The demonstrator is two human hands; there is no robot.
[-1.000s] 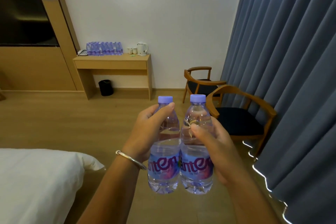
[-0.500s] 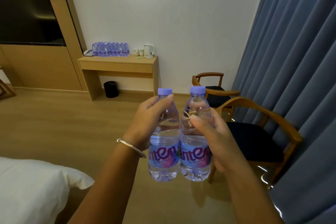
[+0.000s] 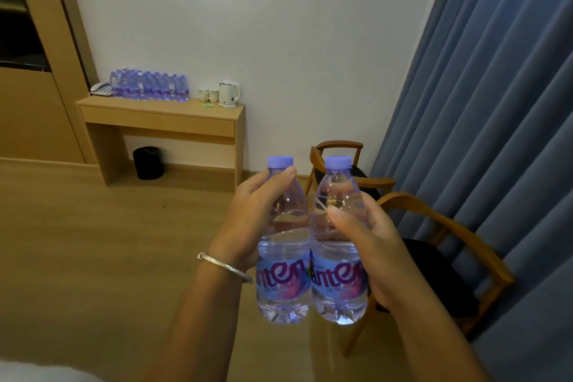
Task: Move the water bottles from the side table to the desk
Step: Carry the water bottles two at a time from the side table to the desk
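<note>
My left hand (image 3: pixel 251 220) grips a clear water bottle (image 3: pixel 283 285) with a purple cap and blue-pink label. Beside it, touching, a second identical bottle (image 3: pixel 338 285) is gripped by my right hand (image 3: pixel 369 245). Both bottles are upright at chest height, over the wooden floor. Ahead against the white wall stands the wooden desk (image 3: pixel 161 121). On its left part stands a row of several bottles (image 3: pixel 148 88) of the same kind.
On the desk also sit a telephone (image 3: pixel 100 89), two cups (image 3: pixel 208 95) and a white kettle (image 3: pixel 229 93). A black bin (image 3: pixel 148 163) stands under it. Two wooden armchairs (image 3: pixel 434 245) stand right, along the blue curtain (image 3: pixel 496 102). A white bed corner shows at bottom left.
The view has advanced toward the desk, which looks larger and nearer. The bed has slipped almost out of view. Both hands keep the same grip on their bottles.
</note>
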